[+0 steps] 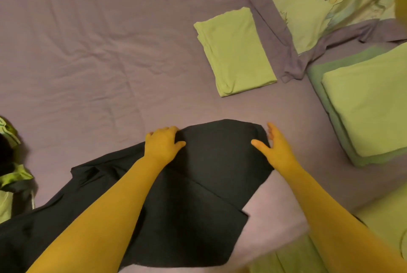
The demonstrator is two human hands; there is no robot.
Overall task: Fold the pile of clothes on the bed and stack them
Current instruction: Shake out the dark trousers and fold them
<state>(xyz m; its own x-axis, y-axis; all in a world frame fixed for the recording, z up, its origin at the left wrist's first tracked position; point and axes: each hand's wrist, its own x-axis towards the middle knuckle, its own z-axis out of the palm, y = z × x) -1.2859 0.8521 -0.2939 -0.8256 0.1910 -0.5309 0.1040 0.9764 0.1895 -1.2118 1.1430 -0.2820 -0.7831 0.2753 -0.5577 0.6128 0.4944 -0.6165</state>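
A black garment (211, 162) lies partly folded on the purple bed sheet (99, 52), spreading toward the lower left. My left hand (164, 144) rests on its far left edge with fingers bent over the fabric. At the garment's far right corner, my right hand (274, 145) touches the cloth with straight fingers. A folded light green garment (235, 52) lies flat farther back, apart from both hands.
A floral pillow with purple border (319, 4) lies at the back right. Green folded bedding (370, 105) sits at the right edge. Unfolded green and dark clothes (11, 173) lie at the left edge.
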